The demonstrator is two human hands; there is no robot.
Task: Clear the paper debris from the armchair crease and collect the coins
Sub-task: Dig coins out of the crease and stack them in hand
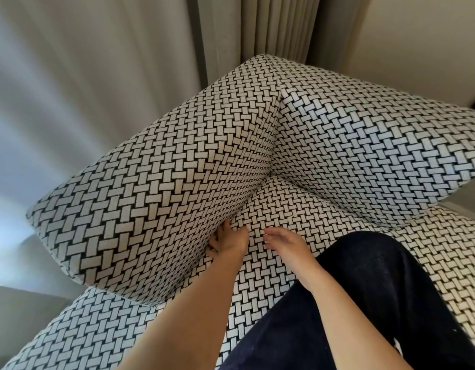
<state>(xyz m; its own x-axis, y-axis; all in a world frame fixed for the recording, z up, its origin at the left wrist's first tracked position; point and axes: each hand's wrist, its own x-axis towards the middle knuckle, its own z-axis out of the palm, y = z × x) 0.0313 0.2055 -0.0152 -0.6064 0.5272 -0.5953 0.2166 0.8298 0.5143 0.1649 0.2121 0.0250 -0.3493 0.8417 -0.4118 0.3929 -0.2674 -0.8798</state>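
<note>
The armchair is covered in a black-and-white woven pattern. My left hand is pushed into the crease between the left armrest and the seat cushion. Its fingers lie spread against the armrest's inner side and are partly hidden there. My right hand rests on the seat just right of it, fingertips bent down onto the fabric, with nothing visible in it. No paper debris or coins show anywhere.
My leg in dark trousers lies across the seat at the lower right. The backrest rises on the right. Grey curtains hang behind the chair, and a pale wall stands at the upper right.
</note>
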